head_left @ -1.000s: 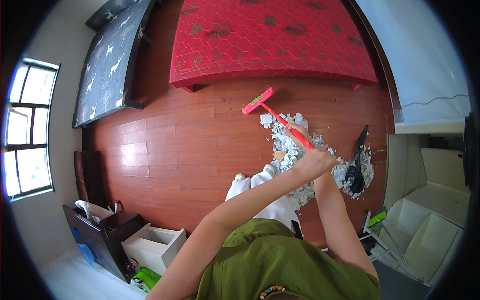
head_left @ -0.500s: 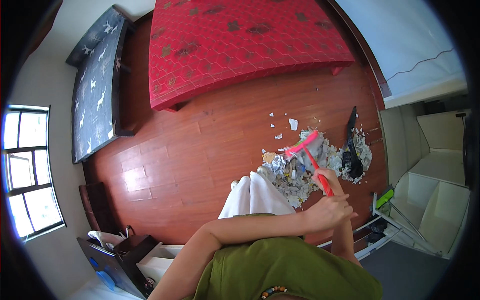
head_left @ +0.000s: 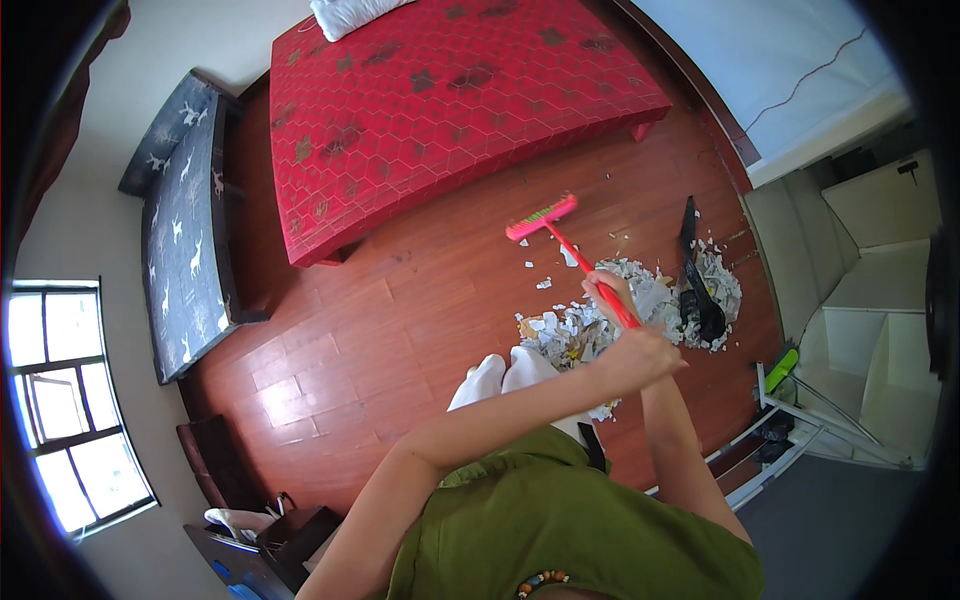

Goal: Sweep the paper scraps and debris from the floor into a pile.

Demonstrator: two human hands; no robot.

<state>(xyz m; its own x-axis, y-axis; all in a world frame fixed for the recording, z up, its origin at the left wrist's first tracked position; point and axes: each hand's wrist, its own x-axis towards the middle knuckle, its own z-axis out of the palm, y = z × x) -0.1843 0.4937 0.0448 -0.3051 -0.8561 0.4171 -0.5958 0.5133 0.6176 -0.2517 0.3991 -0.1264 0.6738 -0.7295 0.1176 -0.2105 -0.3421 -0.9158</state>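
Observation:
A broom (head_left: 570,250) with a red handle and a pink head with green bristles reaches out in front of me. My right hand (head_left: 608,296) is closed round the handle's middle. Nearer to my body, my left hand (head_left: 645,355) grips the handle's end, its forearm crossing in front of me. The broom head (head_left: 543,217) is beyond the heap of torn paper scraps (head_left: 640,285), towards the red bed; I cannot tell whether it touches the floor. A few loose scraps (head_left: 544,283) lie between the broom head and the heap. A black plastic strip or bag (head_left: 708,318) rests on the heap's right side.
A red-patterned bed (head_left: 450,120) stands ahead, with a white pillow (head_left: 350,14) on it. To the left is a grey deer-print couch (head_left: 185,235). At right are pale open shelves (head_left: 865,330), a white metal frame (head_left: 775,465) and a green-headed brush (head_left: 782,370).
The broom head has swung forward and left, from over the heap to beyond it. Both hands moved forward and slightly left with the handle. The view has shifted too.

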